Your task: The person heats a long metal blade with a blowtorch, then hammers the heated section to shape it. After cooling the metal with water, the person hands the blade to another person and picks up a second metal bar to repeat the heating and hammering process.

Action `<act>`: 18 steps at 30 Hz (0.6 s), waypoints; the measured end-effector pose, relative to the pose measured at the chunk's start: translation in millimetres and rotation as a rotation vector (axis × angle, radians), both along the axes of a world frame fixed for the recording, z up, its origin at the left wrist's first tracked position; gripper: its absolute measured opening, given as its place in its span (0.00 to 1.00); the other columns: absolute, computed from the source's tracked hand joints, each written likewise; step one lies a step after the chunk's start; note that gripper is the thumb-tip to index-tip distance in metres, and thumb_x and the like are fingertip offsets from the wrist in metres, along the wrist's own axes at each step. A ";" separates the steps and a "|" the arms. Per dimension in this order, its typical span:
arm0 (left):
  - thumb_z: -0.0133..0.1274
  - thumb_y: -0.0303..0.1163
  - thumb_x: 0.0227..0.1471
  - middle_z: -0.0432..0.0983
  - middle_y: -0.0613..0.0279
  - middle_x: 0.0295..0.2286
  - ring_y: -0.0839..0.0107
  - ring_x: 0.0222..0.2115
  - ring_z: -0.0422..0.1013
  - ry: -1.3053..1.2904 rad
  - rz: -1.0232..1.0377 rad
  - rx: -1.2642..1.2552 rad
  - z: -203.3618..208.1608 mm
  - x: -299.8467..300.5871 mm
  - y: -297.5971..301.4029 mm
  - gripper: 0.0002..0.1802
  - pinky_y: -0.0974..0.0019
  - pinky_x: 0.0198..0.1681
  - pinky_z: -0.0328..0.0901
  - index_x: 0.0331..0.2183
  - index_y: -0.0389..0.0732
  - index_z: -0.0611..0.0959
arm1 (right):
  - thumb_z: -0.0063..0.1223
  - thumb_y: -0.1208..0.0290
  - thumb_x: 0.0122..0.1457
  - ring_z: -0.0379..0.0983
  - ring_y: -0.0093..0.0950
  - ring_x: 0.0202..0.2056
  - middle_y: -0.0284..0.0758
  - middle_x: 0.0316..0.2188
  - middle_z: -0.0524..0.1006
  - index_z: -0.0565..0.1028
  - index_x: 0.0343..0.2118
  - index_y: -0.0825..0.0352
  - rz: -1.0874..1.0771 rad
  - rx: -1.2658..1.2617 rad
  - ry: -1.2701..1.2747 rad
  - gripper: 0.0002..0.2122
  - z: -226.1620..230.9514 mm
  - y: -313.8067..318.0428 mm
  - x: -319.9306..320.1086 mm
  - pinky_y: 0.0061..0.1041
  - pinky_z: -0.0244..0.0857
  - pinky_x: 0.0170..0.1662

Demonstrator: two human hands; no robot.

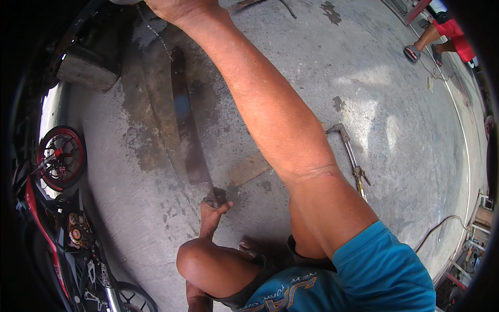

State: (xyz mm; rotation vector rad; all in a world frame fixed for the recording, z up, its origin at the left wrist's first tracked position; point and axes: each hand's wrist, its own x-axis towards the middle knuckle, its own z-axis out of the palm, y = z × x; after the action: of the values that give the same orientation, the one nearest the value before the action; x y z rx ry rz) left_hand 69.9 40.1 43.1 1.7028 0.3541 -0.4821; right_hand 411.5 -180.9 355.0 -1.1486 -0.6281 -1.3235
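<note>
The concrete floor (374, 104) fills most of the view, stained dark around the work, and it carries everything here because the piece is too long and heavy for anything but the ground. At about nine o'clock a motorcycle (62, 218) with a red-rimmed wheel stands parked clear of you, and at one o'clock another person's legs and sandals (431, 44) stay well apart from your work. The long rusty metal blade (187, 125) lies flat on the floor, running from roughly twelve o'clock down toward the centre; flat on the ground it cannot roll, and your squat over it keeps its near end between your knees. Your left hand (214, 205) has its fingers closed round the blade's near end, pinning it down so it stays put. Your right hand (174, 8) reaches far out to twelve o'clock near the blade's far end, but it is cut off by the rim, so you cannot tell whether its fingers are closed. At three o'clock a cutting torch (353, 164) lies on the floor just beside your right arm, laid within reach, its hose (442, 226) trailing toward four o'clock.
</note>
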 end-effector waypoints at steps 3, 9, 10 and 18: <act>0.70 0.26 0.44 0.76 0.71 0.28 0.78 0.28 0.68 0.014 -0.025 0.015 4.1 1.9 -2.8 0.17 0.69 0.32 0.65 0.38 0.38 0.82 | 0.66 0.78 0.53 0.81 0.48 0.42 0.49 0.37 0.82 0.74 0.46 0.69 -0.007 -0.022 0.046 0.18 1.7 -5.6 -2.7 0.38 0.75 0.41; 0.71 0.29 0.44 0.75 0.71 0.23 0.78 0.23 0.68 -0.029 -0.002 0.079 12.5 4.4 -2.6 0.13 0.68 0.27 0.64 0.31 0.37 0.84 | 0.67 0.76 0.52 0.81 0.48 0.43 0.50 0.38 0.83 0.75 0.48 0.69 0.119 0.048 0.149 0.20 16.5 -16.5 -12.9 0.40 0.74 0.45; 0.71 0.29 0.44 0.75 0.71 0.22 0.77 0.22 0.68 -0.033 0.010 0.111 16.4 3.8 -1.2 0.12 0.67 0.26 0.63 0.29 0.37 0.84 | 0.68 0.75 0.52 0.81 0.47 0.44 0.51 0.39 0.83 0.75 0.49 0.69 0.068 0.029 0.219 0.21 14.8 -23.9 -12.3 0.40 0.74 0.46; 0.72 0.33 0.41 0.77 0.67 0.20 0.78 0.21 0.67 -0.139 -0.031 0.530 124.1 26.0 28.6 0.15 0.66 0.26 0.64 0.29 0.33 0.88 | 0.73 0.65 0.49 0.81 0.41 0.47 0.44 0.43 0.83 0.79 0.48 0.65 -0.040 -0.029 0.865 0.23 -19.1 -95.0 -16.4 0.37 0.72 0.56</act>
State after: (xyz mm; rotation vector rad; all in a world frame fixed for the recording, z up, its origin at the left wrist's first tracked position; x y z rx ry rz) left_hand 95.9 68.7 167.2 2.2446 0.3764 -0.3026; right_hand 395.0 -275.8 335.9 -1.6026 0.0146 -0.7262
